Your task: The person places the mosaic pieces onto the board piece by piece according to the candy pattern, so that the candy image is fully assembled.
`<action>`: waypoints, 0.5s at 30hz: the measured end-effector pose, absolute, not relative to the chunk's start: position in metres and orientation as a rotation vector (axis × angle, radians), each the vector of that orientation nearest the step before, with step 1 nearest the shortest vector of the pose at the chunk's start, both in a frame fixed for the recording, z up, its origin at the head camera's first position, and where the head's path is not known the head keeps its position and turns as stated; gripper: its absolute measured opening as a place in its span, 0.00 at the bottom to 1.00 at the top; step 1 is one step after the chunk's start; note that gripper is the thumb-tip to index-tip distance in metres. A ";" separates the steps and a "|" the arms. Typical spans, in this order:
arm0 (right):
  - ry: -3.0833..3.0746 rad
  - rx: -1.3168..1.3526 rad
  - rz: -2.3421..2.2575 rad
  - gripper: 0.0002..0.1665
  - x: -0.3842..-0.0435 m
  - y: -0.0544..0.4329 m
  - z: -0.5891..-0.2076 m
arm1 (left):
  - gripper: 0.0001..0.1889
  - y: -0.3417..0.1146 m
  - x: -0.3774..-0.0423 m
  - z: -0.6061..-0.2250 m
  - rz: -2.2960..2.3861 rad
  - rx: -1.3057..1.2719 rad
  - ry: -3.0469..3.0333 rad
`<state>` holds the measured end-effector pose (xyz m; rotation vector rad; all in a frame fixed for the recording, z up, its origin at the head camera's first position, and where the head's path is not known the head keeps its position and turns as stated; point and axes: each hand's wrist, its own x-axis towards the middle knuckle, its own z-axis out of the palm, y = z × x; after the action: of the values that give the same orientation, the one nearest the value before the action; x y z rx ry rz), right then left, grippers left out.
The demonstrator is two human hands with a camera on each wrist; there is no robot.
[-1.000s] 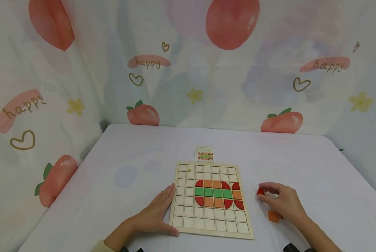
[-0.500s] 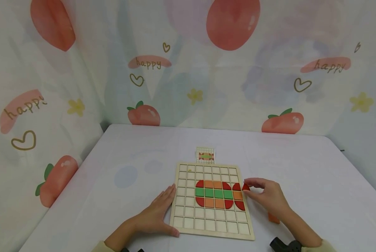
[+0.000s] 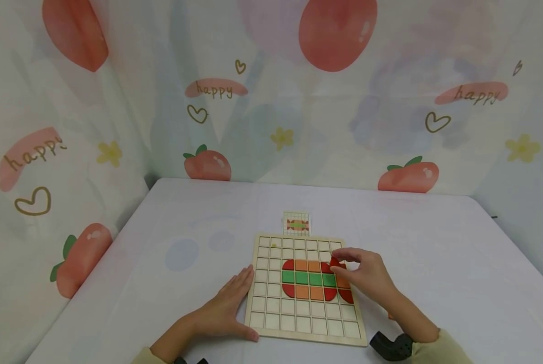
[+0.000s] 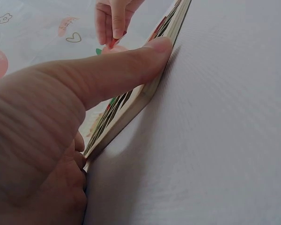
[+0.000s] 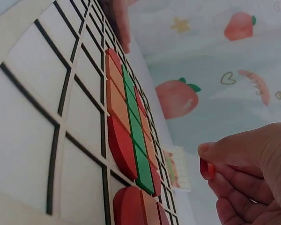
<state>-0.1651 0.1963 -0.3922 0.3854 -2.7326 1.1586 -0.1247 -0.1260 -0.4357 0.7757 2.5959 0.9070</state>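
A wooden grid board (image 3: 303,340) lies on the table, with red rounded pieces, orange squares (image 3: 301,265) and a row of green squares (image 3: 301,278) set into its cells. My left hand (image 3: 223,311) rests along the board's left side, fingers extended and thumb touching the edge near the front corner. Over the right part of the board, my right hand (image 3: 366,275) pinches a small red piece (image 5: 204,168) between thumb and fingers. In the right wrist view that piece is held apart from the board. My right hand partly covers the rightmost column of pieces.
A small pattern card (image 3: 296,217) lies just beyond the board's far edge. Beside my right forearm, a bit of an orange piece (image 3: 391,317) shows, mostly hidden. A patterned cloth backdrop (image 3: 262,116) stands behind and to the left of the table.
My right hand has moved left with the pinched red piece, from the table beside the board to above its right columns. The left hand stays put.
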 end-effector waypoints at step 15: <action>-2.710 0.651 1.267 0.17 -0.188 0.163 -0.399 | 0.66 -0.127 -0.125 -0.435 0.918 0.792 2.597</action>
<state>-0.1878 0.1626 -0.3986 0.6513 -2.7103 1.2668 -0.1247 -0.1266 -0.4348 0.7920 2.5973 0.9182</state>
